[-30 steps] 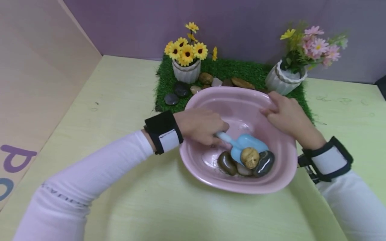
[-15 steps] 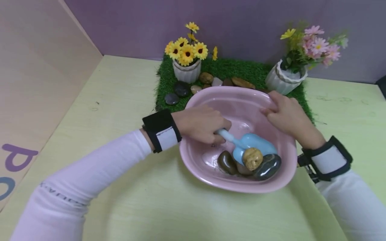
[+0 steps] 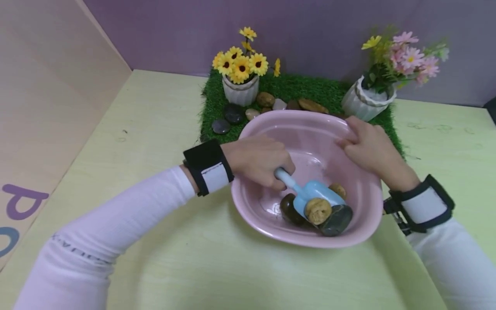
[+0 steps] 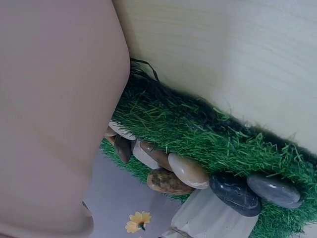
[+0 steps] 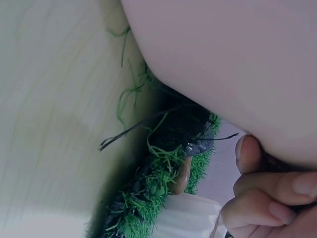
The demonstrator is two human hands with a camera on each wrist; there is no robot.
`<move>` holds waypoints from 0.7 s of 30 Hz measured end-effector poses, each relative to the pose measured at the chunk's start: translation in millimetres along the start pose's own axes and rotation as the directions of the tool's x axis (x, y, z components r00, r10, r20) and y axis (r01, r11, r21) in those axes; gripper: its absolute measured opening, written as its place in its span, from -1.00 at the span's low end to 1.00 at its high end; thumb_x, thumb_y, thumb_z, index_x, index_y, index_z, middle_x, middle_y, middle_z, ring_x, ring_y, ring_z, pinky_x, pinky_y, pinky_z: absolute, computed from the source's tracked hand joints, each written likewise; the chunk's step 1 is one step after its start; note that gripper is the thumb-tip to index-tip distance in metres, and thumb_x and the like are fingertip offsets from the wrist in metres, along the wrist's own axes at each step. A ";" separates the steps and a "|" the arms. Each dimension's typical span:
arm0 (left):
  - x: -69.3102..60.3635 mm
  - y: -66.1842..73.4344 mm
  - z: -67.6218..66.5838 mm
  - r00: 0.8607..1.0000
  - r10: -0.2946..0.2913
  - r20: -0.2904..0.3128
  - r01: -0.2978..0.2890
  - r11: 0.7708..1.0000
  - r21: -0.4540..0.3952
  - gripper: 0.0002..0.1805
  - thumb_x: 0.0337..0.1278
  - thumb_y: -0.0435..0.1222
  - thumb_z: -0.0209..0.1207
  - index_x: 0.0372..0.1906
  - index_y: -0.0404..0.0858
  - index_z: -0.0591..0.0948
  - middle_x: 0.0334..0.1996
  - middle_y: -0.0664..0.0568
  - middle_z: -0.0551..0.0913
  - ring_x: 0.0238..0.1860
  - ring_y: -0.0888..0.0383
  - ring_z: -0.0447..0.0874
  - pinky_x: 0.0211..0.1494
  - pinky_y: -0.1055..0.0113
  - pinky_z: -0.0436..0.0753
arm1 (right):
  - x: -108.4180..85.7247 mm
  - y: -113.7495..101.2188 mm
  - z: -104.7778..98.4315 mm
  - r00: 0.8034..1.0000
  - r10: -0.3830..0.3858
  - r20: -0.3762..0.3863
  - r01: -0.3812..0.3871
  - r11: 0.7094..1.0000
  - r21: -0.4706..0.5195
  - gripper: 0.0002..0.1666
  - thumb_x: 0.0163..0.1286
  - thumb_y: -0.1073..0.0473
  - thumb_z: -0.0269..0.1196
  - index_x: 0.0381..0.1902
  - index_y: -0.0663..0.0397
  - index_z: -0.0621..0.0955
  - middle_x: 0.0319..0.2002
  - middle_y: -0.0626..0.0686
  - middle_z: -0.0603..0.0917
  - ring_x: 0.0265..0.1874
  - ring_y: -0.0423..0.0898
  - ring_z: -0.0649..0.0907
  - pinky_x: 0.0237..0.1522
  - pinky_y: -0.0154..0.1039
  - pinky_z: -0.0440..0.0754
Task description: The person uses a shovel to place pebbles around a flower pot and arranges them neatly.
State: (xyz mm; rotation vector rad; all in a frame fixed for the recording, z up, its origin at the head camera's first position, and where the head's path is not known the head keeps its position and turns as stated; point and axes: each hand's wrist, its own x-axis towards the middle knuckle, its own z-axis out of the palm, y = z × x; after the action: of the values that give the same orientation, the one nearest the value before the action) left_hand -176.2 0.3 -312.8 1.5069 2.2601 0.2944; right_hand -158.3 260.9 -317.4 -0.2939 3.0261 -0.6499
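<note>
In the head view my left hand (image 3: 263, 163) grips the handle of a light blue scoop (image 3: 319, 191) inside a pink basin (image 3: 255, 228). A round tan stone (image 3: 318, 211) is at the scoop's near edge; whether it lies in the scoop or against it, I cannot tell. Right of it sits a dark grey stone (image 3: 338, 220), and left a dark brown stone (image 3: 288, 211). Another tan stone (image 3: 338, 190) shows partly behind the scoop. My right hand (image 3: 370, 146) holds the basin's far right rim, its fingers curled (image 5: 257, 208) under it in the right wrist view.
Behind the basin lies a green artificial grass mat (image 3: 302, 88) with a row of pebbles (image 3: 234, 114). Yellow flowers in a white pot (image 3: 241, 91) stand on it at left. A second white pot (image 3: 364, 101), with pink flowers, leans at right. A purple wall closes the back.
The scoop shifted right, then back left and slightly down. The round tan stone and dark grey stone moved with it, and a second tan stone came into view behind the scoop. The right hand stayed.
</note>
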 end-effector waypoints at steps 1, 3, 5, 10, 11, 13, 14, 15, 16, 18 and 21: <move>0.1 -0.1 -0.3 1.000 0.007 -0.003 -0.007 1.000 -0.004 -0.67 0.12 -0.05 0.26 -0.65 0.07 0.42 -0.71 0.27 0.35 -0.63 0.30 0.31 -0.43 0.43 0.31 | 0.0 0.2 -0.3 1.000 0.001 -0.001 -0.001 1.000 0.000 -0.79 0.38 0.16 0.18 -0.32 0.13 0.38 -0.60 0.08 0.39 -0.57 0.03 0.47 -0.54 -0.18 0.35; 0.0 -0.1 -0.8 1.000 0.019 -0.010 -0.019 1.000 -0.013 -0.67 0.11 -0.06 0.27 -0.65 0.06 0.42 -0.72 0.27 0.34 -0.63 0.29 0.30 -0.43 0.42 0.30 | -0.1 0.5 -0.7 1.000 0.001 0.003 -0.001 1.000 0.008 -0.80 0.38 0.17 0.18 -0.31 0.14 0.39 -0.60 0.08 0.38 -0.57 0.03 0.46 -0.53 -0.17 0.35; -0.4 -0.2 -1.1 0.999 0.032 -0.020 -0.032 0.999 -0.026 -0.68 0.12 -0.06 0.26 -0.64 0.05 0.44 -0.72 0.26 0.35 -0.63 0.29 0.31 -0.43 0.42 0.31 | -0.1 0.8 -0.9 1.000 0.001 0.008 -0.002 1.000 0.014 -0.81 0.38 0.18 0.17 -0.30 0.14 0.39 -0.59 0.08 0.38 -0.57 0.02 0.45 -0.52 -0.18 0.34; -1.7 -1.0 -0.7 0.998 0.047 -0.053 -0.049 0.998 -0.041 -0.71 0.13 -0.01 0.27 -0.61 0.04 0.52 -0.72 0.27 0.37 -0.63 0.29 0.33 -0.42 0.42 0.33 | -0.4 1.4 -1.0 1.000 -0.002 0.007 0.002 1.000 0.024 -0.83 0.39 0.19 0.17 -0.28 0.14 0.41 -0.57 0.09 0.38 -0.55 0.02 0.44 -0.50 -0.17 0.34; -1.9 -1.1 -0.6 0.997 0.048 -0.059 -0.050 0.998 -0.039 -0.71 0.13 -0.01 0.28 -0.60 0.04 0.52 -0.73 0.27 0.37 -0.64 0.29 0.33 -0.42 0.42 0.33 | -0.5 1.5 -1.0 1.000 -0.002 0.002 0.002 1.000 0.027 -0.83 0.38 0.19 0.18 -0.29 0.14 0.41 -0.57 0.09 0.39 -0.55 0.03 0.44 -0.49 -0.17 0.34; -2.5 -1.2 -0.9 0.996 0.051 -0.072 -0.054 0.998 -0.035 -0.71 0.13 -0.01 0.28 -0.60 0.04 0.53 -0.73 0.27 0.37 -0.64 0.29 0.33 -0.42 0.42 0.33 | -0.6 1.5 -1.0 1.000 -0.006 -0.005 0.006 0.999 0.032 -0.83 0.38 0.19 0.18 -0.29 0.14 0.42 -0.56 0.10 0.40 -0.53 0.03 0.45 -0.48 -0.16 0.35; -2.7 -1.3 -1.0 0.995 0.054 -0.080 -0.057 0.998 -0.036 -0.71 0.12 -0.01 0.28 -0.60 0.04 0.53 -0.73 0.27 0.38 -0.64 0.29 0.34 -0.42 0.42 0.33 | -0.6 1.5 -0.9 1.000 -0.007 -0.007 0.007 0.999 0.034 -0.83 0.37 0.19 0.18 -0.29 0.14 0.42 -0.56 0.10 0.40 -0.53 0.03 0.45 -0.48 -0.16 0.35; -3.0 -1.4 -1.0 0.995 0.056 -0.086 -0.059 0.998 -0.037 -0.72 0.12 -0.01 0.29 -0.60 0.04 0.54 -0.73 0.27 0.38 -0.64 0.29 0.34 -0.42 0.42 0.34 | -0.6 1.3 -0.8 1.000 -0.010 -0.011 0.010 0.999 0.036 -0.84 0.37 0.20 0.19 -0.29 0.15 0.42 -0.56 0.10 0.41 -0.52 0.04 0.45 -0.47 -0.16 0.35; -3.5 -1.5 -1.1 0.994 0.058 -0.094 -0.062 0.997 -0.038 -0.72 0.12 -0.01 0.29 -0.60 0.04 0.55 -0.73 0.26 0.39 -0.64 0.29 0.35 -0.42 0.42 0.35 | -0.6 1.2 -0.7 1.000 -0.012 -0.015 0.013 0.999 0.037 -0.84 0.37 0.20 0.19 -0.30 0.15 0.42 -0.55 0.11 0.41 -0.52 0.04 0.45 -0.47 -0.16 0.34; -4.1 -1.7 -1.4 0.992 0.061 -0.108 -0.066 0.997 -0.044 -0.74 0.11 -0.02 0.30 -0.59 0.03 0.57 -0.73 0.26 0.40 -0.64 0.29 0.35 -0.42 0.42 0.35 | -0.5 0.7 -0.6 1.000 -0.012 -0.016 0.013 0.999 0.039 -0.84 0.37 0.20 0.19 -0.30 0.15 0.42 -0.55 0.11 0.41 -0.51 0.04 0.45 -0.46 -0.16 0.34; -4.7 -1.9 -2.1 0.992 0.052 -0.116 -0.058 0.997 -0.051 -0.76 0.11 0.00 0.30 -0.55 0.04 0.60 -0.72 0.26 0.43 -0.64 0.29 0.38 -0.40 0.42 0.38 | -0.3 0.1 -0.6 1.000 -0.013 -0.021 0.014 0.999 0.036 -0.83 0.36 0.20 0.19 -0.31 0.14 0.42 -0.55 0.11 0.41 -0.51 0.04 0.45 -0.47 -0.16 0.34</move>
State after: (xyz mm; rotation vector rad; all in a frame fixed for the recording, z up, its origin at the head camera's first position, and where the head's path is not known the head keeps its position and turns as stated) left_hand -177.2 -4.7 -310.6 1.5625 2.2804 0.4660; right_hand -158.0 261.3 -316.8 -0.3079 3.0308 -0.7127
